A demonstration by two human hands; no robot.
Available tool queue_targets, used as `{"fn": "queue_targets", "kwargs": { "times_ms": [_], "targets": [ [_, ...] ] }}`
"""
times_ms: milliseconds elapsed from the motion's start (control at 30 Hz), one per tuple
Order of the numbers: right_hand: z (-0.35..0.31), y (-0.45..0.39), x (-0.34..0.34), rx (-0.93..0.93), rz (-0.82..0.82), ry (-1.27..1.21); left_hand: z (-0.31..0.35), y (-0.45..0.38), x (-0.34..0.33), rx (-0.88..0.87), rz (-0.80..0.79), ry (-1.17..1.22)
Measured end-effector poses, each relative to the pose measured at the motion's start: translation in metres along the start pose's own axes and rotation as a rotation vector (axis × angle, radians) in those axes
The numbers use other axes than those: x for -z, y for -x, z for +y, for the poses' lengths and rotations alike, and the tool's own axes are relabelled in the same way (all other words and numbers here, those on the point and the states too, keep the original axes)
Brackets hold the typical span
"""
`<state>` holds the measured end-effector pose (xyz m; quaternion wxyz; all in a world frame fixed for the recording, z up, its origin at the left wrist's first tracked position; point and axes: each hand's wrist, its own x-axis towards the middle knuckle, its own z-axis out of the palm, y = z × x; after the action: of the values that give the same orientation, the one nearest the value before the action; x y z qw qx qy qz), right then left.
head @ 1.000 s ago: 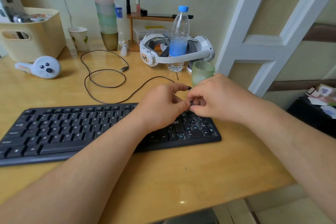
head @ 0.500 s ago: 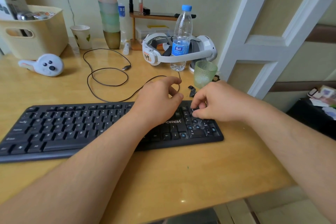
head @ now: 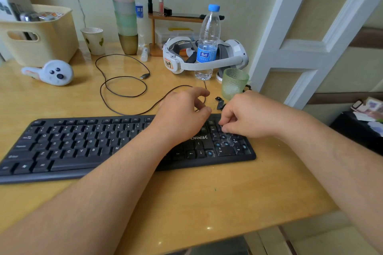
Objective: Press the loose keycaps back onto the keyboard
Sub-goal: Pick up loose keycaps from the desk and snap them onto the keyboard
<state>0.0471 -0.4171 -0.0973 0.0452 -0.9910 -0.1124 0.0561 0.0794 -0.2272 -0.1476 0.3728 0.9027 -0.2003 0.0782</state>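
Over the keyboard's numpad, right hand curled, fingertips bearing down, keycap beneath hidden; left hand loose, holding nothing; spare keycaps on surface behind: light, rigid, slippery; judged best pinched by sides.

Two bare forearms are presented, entering from the lower left and lower right edges. No sleeves, gloves, rings, watches or bands are worn on the visible portions. Fine hair is visible along both forearms. The left hand and the right hand are uncovered to the fingertips. Fingernails cannot be resolved. No markings are visible on either limb.
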Motion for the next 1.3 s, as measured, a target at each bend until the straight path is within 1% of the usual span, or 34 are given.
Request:
{"fn": "queue_targets", "kwargs": {
  "times_ms": [67,200,333,633,800,900,1000,1167,1300],
  "targets": [
    [0.000,-0.002,0.000,-0.006,-0.005,-0.006,0.000,-0.001,0.000,-0.002,0.004,0.000],
    [0.001,-0.010,-0.001,-0.076,0.012,-0.109,0.000,-0.001,-0.002,-0.003,0.006,0.002],
    [-0.001,-0.020,0.004,-0.119,-0.015,-0.150,-0.001,-0.001,-0.002,-0.009,0.007,-0.003],
    [-0.013,-0.035,0.018,-0.179,-0.192,0.006,-0.003,0.000,-0.003,-0.006,-0.033,-0.018],
    [-0.022,-0.034,0.021,-0.150,-0.222,0.092,-0.001,0.000,-0.003,-0.005,-0.045,-0.022],
    [-0.023,-0.033,0.022,-0.145,-0.224,0.096,0.000,0.001,-0.002,0.004,-0.048,-0.027],
    [-0.023,-0.033,0.021,-0.139,-0.209,0.083,0.003,0.003,-0.001,0.000,-0.055,-0.082],
    [-0.013,-0.029,0.019,-0.139,-0.145,-0.017,0.014,0.007,0.001,-0.024,-0.179,-0.230],
    [-0.001,-0.023,0.019,-0.165,-0.094,-0.138,0.012,0.008,-0.002,-0.065,-0.224,-0.279]
  ]
}}
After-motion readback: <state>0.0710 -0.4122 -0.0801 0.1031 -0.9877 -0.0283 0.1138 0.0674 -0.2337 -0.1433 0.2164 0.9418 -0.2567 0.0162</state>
